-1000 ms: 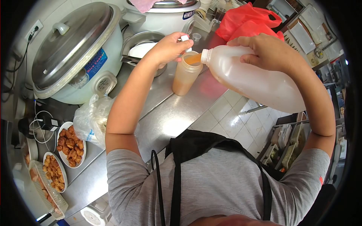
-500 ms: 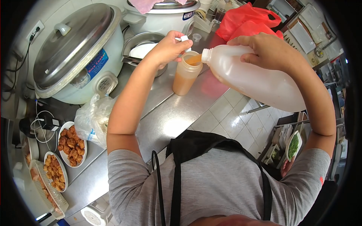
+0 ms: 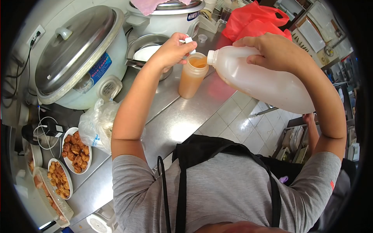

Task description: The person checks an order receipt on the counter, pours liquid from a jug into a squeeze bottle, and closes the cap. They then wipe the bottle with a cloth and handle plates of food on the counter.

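Observation:
My right hand (image 3: 261, 52) grips a large translucent plastic jug (image 3: 268, 87) from above, tipped so its mouth meets the rim of a squeeze bottle (image 3: 190, 83). Orange liquid shows inside the bottle and at its open mouth. The bottle stands upright on the steel counter (image 3: 171, 116). Pinched in the fingers of my left hand (image 3: 175, 50) is a small white cap (image 3: 189, 41), just above the bottle's rim. Only a little liquid is visible along the jug's lower side.
Two rice cookers (image 3: 77, 54) stand at the left and back. A steel bowl (image 3: 145, 42), a red plastic bag (image 3: 254, 23) and a clear bag (image 3: 99, 126) sit about the counter. Dishes of fried pieces (image 3: 77, 151) are at left. Another person's arm (image 3: 311, 132) reaches in at right.
The other person's dish of green vegetables has gone from view, and their arm now shows near the shelf. My hands, the jug and the bottle hold nearly the same positions.

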{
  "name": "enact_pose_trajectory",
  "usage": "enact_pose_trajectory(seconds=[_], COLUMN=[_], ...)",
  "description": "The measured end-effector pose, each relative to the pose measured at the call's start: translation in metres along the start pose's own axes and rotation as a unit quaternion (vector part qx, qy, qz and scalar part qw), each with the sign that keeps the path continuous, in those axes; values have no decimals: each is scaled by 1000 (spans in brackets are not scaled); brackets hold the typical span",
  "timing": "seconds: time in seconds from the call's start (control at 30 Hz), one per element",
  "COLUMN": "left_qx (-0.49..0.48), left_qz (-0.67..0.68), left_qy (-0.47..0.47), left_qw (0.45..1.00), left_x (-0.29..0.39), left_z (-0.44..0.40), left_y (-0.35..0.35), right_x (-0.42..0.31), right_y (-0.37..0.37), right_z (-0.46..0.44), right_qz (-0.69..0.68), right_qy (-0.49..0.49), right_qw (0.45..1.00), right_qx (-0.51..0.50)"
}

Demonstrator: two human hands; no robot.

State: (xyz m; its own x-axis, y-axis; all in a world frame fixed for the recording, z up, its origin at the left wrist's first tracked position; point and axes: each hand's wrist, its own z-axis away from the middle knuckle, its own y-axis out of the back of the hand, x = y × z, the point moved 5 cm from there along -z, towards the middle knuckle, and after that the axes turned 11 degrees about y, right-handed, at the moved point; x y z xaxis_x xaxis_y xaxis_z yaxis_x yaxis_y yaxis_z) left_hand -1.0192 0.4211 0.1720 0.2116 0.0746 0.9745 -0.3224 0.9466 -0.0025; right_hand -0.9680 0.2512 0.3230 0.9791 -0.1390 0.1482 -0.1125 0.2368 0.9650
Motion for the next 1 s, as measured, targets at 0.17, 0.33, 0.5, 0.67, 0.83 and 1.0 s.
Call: enact_pose_trajectory(seconds=[0.17, 0.33, 0.5, 0.67, 0.83, 1.0], left_qx=[-4, -4, -4, 5, 13, 40], left_qz=[-7, 1, 5, 6, -20, -80], left_qy=[12, 13, 10, 10, -30, -126], left_qw=[1000, 1000, 1000, 1000, 999, 988], left_x=[0, 0, -1, -1, 0, 5], left_z=[0, 2, 1, 4, 8, 10], left_y=[0, 0, 0, 1, 2, 0], right_x=[0, -1, -1, 9, 18, 26], right_y=[0, -1, -2, -20, -52, -92], right_z=[0, 0, 1, 10, 22, 31], right_qz=[-5, -4, -4, -97, -266, -330], right_qy=[7, 0, 14, 1, -17, 14], right_qw=[1000, 1000, 1000, 994, 952, 908], right_qx=[7, -2, 12, 52, 148, 257])
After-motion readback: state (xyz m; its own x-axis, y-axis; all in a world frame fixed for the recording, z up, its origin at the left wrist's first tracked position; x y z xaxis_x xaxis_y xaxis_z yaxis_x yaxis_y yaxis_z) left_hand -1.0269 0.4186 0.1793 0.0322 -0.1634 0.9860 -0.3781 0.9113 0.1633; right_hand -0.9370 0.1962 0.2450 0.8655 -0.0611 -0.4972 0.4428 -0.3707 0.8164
